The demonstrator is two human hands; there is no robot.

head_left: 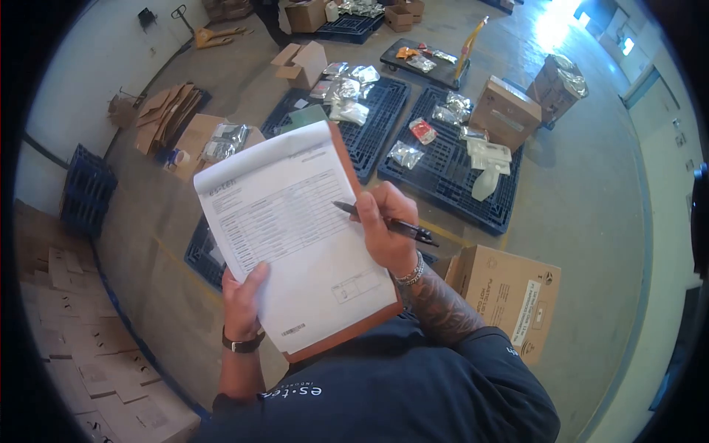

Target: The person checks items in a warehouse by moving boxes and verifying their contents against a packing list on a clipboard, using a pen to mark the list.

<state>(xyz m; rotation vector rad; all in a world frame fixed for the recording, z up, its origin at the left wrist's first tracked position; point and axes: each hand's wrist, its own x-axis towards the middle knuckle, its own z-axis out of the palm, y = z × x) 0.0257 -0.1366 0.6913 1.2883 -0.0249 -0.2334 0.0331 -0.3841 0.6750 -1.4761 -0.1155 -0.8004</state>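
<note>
Clipboard (336, 336): brown board, held at chest height in front of the person, tilted, its top edge away from the body. A printed form (295, 229) lies on it, with a table of rows in the upper half and a small boxed field and barcode lower down; the print is too small to read. The top sheet curls over at the upper edge.

Left hand (242, 295): closed on the lower left edge of the clipboard, thumb lying on the paper, fingers hidden behind the board. A dark watch sits on that wrist.

Right hand (385, 225): closed around a black pen (384, 223), resting on the right margin of the form. The pen tip touches the paper near mid-sheet; the rear end points right, off the board. A metal bracelet is on that wrist.

Surroundings: concrete floor below. Dark blue pallets (450, 173) lie beyond the clipboard, carrying silver foil packets (347, 92), a red packet (422, 131) and a cardboard box (506, 111). A further printed carton (509, 292) stands near the right forearm. Flattened cardboard (166, 111) lies to the left, and a stack of blue crates (87, 192) stands against the left wall. The clipboard hides part of the nearer pallets.
</note>
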